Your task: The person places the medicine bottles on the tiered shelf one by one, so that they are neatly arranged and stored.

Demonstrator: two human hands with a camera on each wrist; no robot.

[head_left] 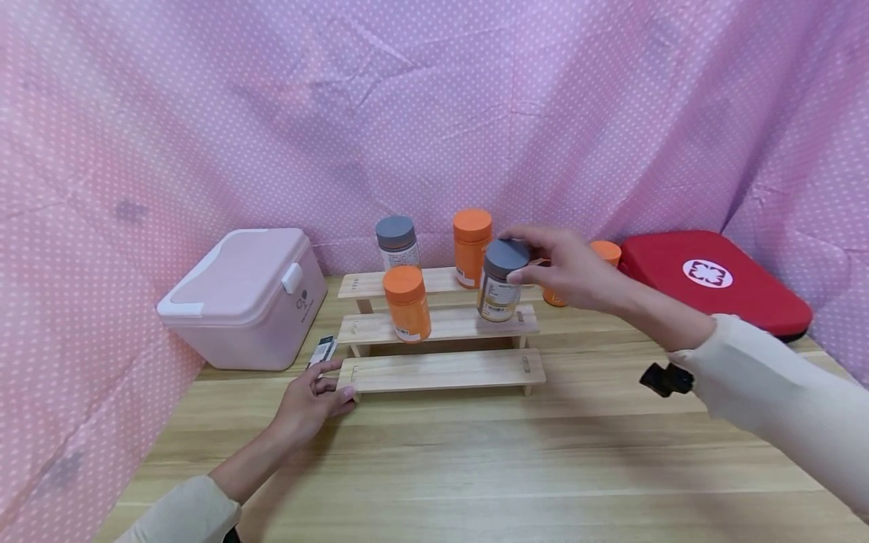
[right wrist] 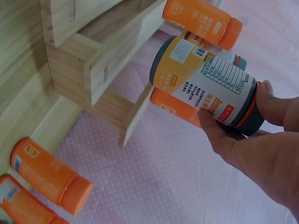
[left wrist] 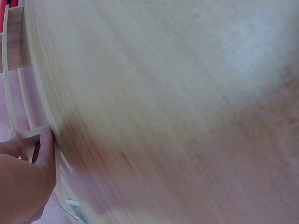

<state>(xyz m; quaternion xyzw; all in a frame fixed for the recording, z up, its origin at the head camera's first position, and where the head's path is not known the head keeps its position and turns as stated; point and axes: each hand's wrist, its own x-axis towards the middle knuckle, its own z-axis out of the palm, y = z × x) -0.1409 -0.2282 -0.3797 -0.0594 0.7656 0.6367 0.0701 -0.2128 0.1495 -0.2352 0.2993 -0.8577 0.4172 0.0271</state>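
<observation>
My right hand (head_left: 570, 270) holds a supplement bottle (head_left: 499, 296) by its grey lid, over the right end of the middle step of a three-step wooden rack (head_left: 448, 371). In the right wrist view, thumb and fingers are around the lid end of this bottle (right wrist: 201, 79), whose label is white and yellow. My left hand (head_left: 307, 403) pinches the left end of the rack's lowest step; the left wrist view shows thumb and finger on its end piece (left wrist: 35, 133). An orange bottle (head_left: 407, 305) stands on the middle step. Another orange bottle (head_left: 472, 245) and a grey-lidded bottle (head_left: 397, 243) occupy the top step.
Left of the rack sits a pale pink lidded box (head_left: 237, 294), with a small flat packet (head_left: 322, 351) beside it. On the right lies a red first-aid case (head_left: 713, 283). Orange bottles (right wrist: 51, 175) stand on the table between rack and case. Pink dotted cloth (head_left: 434, 113) hangs behind.
</observation>
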